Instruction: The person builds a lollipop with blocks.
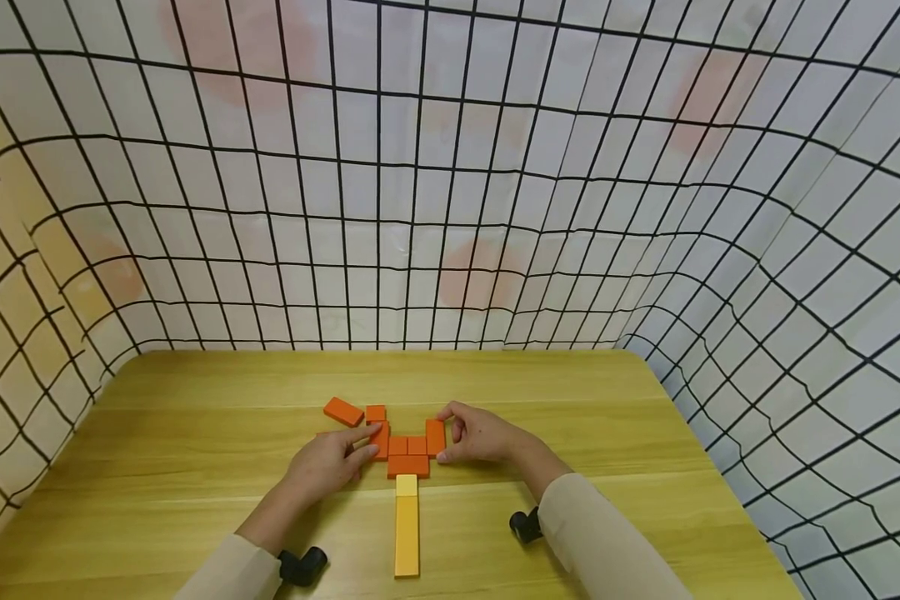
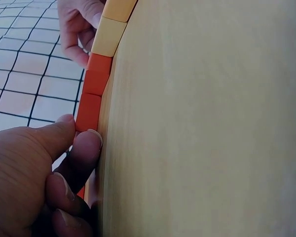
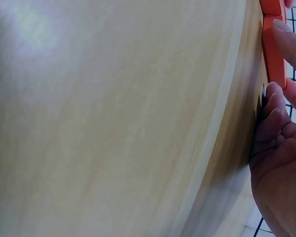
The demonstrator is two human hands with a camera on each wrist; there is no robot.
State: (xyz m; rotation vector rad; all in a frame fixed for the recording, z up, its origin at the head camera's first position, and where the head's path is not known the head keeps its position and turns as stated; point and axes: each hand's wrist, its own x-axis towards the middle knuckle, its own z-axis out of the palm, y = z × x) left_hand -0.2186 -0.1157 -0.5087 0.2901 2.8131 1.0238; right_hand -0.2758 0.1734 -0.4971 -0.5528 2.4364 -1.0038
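Observation:
My left hand (image 1: pixel 324 461) pinches an upright-lying orange block (image 1: pixel 381 442) on the left of a small block layout, thumb and index finger at its ends. On the right, my right hand (image 1: pixel 483 435) holds a matching orange block (image 1: pixel 435 438) by its two ends, seen closely in the right wrist view with the thumb on the block (image 3: pixel 275 57). Between these two lie small orange blocks (image 1: pixel 398 447) above a crosswise orange block (image 1: pixel 408 467). A pale yellow block (image 1: pixel 407 485) and a long amber strip (image 1: pixel 407 537) run down from it.
A loose orange block (image 1: pixel 343 412) lies slanted at the upper left, near a small orange block (image 1: pixel 376 412). The wooden tabletop (image 1: pixel 570 392) is bounded at the back and sides by black netting (image 1: pixel 412 267) before a pale covering. Dark wrist-worn devices (image 1: pixel 303 567) sit by both sleeves.

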